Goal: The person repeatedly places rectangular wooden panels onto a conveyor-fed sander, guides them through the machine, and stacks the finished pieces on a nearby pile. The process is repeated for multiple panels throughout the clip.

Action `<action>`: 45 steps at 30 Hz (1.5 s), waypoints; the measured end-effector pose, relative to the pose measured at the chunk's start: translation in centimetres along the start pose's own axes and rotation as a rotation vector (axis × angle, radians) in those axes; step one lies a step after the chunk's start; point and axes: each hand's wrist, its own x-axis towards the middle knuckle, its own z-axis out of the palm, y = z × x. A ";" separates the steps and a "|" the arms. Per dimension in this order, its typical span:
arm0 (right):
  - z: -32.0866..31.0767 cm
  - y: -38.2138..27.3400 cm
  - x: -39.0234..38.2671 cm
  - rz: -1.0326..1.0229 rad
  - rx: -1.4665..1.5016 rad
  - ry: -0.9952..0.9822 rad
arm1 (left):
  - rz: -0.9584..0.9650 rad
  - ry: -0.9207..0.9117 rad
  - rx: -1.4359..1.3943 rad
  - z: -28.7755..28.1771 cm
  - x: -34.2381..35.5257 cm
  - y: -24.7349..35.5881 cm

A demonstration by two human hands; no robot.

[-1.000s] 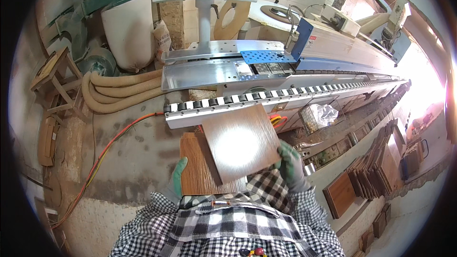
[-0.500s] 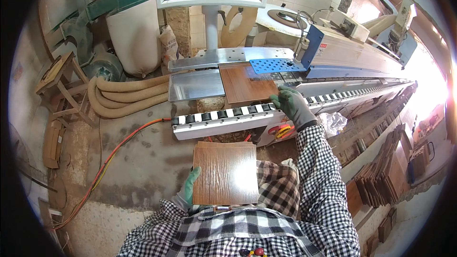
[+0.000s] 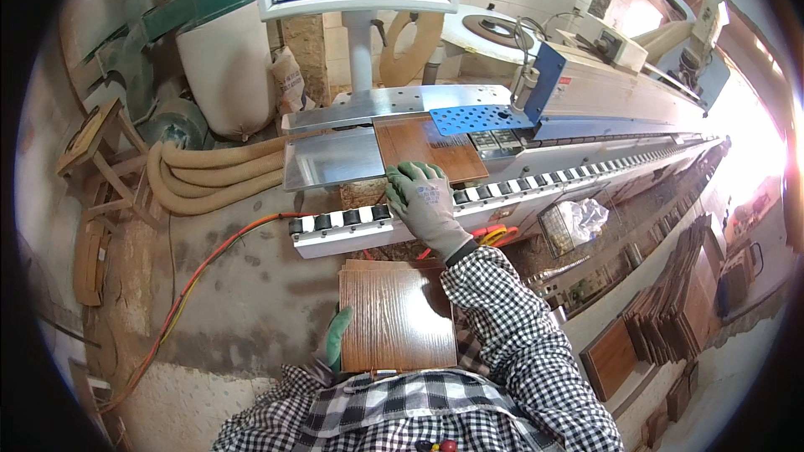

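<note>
Right hand (image 3: 425, 197): since half a second ago it has moved from the near right corner of the brown board (image 3: 419, 144) to its near left corner, while your stack of boards (image 3: 394, 318) stays at your waist.
Brown board: it lies flat across the right end of the metal table (image 3: 327, 161), overhanging that table's near edge toward the roller rail (image 3: 360, 216); its far right part sits at the blue perforated guard (image 3: 481, 120). You cannot tell from here whether it touches the rail.
Skew risk: pressure at one corner alone could turn the brown board, so its far edge would meet the guard side crooked.
Overhang risk: pressing too hard beyond the table edge could tip the near side down.
Stack risk: your checked sleeve (image 3: 502, 301) passes over its right side; leaning further could nudge the upper pieces out of line, with a hand seen at the left edge only.
Right glove: fingers bent and part open, palm down, touching the brown board without closing round it.
Left hand (image 3: 337, 339): thumb lies along the stack's left edge; the other fingers are hidden, so you cannot tell how firmly it grips.
</note>
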 end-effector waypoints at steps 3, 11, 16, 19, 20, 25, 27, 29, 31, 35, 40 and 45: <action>-0.3 1.4 -0.5 0.065 -0.021 -0.039 | 0.008 0.005 -0.057 3.4 -1.2 0.9; -4.8 7.7 -2.1 0.298 -0.188 -0.143 | 0.015 0.021 0.016 3.8 -1.8 1.1; -6.3 11.3 -3.2 0.365 -0.309 -0.086 | 0.057 0.041 0.053 4.1 -2.2 1.2; -6.8 14.0 -3.9 0.421 -0.326 -0.033 | 0.070 0.045 0.049 5.3 -2.5 1.3; -7.3 14.4 -4.0 0.456 -0.328 -0.052 | 0.072 0.036 0.067 4.8 -2.5 1.3; -8.0 14.4 -7.2 0.471 -0.346 0.258 | 0.017 0.064 0.113 6.5 -2.9 1.9; -8.0 9.3 -9.2 0.648 0.243 0.164 | 0.053 0.100 0.031 5.1 -3.3 1.3; -6.5 5.9 -16.0 0.510 0.583 0.027 | 0.060 0.086 -0.002 4.6 -2.8 0.9; -5.9 0.5 -22.7 0.648 0.825 -0.166 | 0.065 0.059 0.026 4.2 -2.6 1.0; -9.4 -8.3 -25.7 1.036 1.303 -0.259 | 0.020 0.071 0.010 5.0 -2.6 0.6; -9.5 -7.8 -26.6 1.104 1.249 -0.286 | 0.018 -0.023 0.010 3.3 -2.3 0.6; -9.0 -7.3 -27.9 1.032 1.140 -0.264 | 0.066 -0.065 0.126 3.4 -2.2 0.6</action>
